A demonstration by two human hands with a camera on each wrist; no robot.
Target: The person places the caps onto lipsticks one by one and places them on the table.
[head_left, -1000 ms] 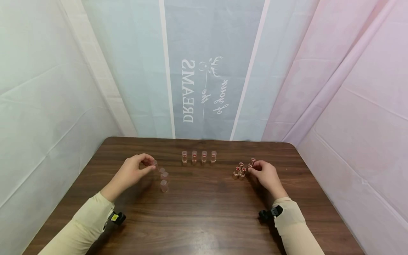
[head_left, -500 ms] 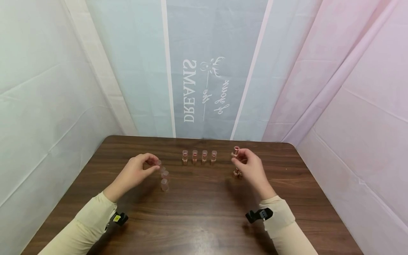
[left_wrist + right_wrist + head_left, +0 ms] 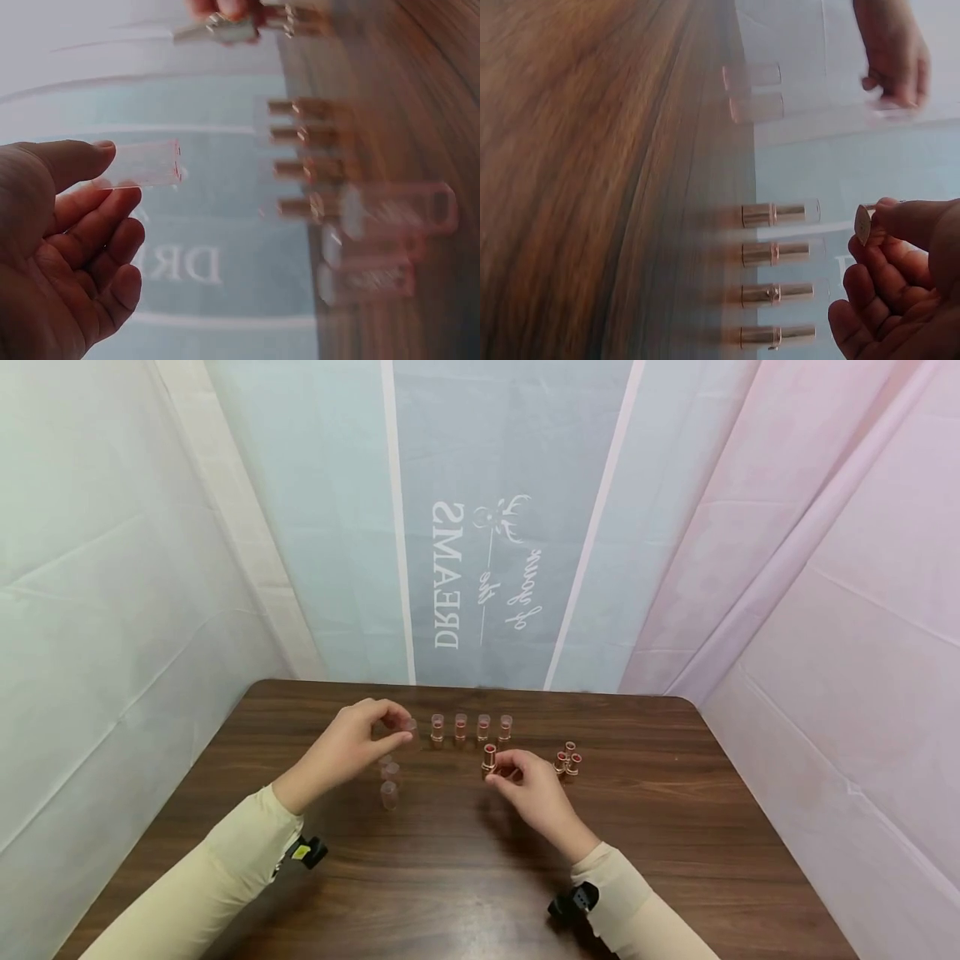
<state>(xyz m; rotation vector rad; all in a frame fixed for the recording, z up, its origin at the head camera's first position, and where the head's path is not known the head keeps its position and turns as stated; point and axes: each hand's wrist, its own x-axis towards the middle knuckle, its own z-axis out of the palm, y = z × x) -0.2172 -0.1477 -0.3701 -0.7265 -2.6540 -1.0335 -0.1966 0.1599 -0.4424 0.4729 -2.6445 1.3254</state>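
Observation:
In the head view, my left hand (image 3: 348,745) pinches a clear, pinkish lipstick cap (image 3: 411,727) between thumb and fingertips, above the table. The left wrist view shows this cap (image 3: 146,165) lying sideways in the fingers, see-through. My right hand (image 3: 534,787) grips a gold lipstick tube (image 3: 489,762), held upright with its red inside facing up. Only the tube's base (image 3: 863,225) shows past the thumb in the right wrist view. Cap and tube are apart. Close beyond them stands a row of several capped lipstick tubes (image 3: 461,727).
To the left, several loose clear caps (image 3: 389,796) stand on the brown wooden table (image 3: 465,877). A cluster of 3 uncapped gold tubes (image 3: 570,762) stands to the right. A printed curtain (image 3: 495,460) hangs behind the table's far edge.
My right hand has lifted a tube from the right cluster and carried it left to the middle. My left hand has raised a cap off its group and moved right.

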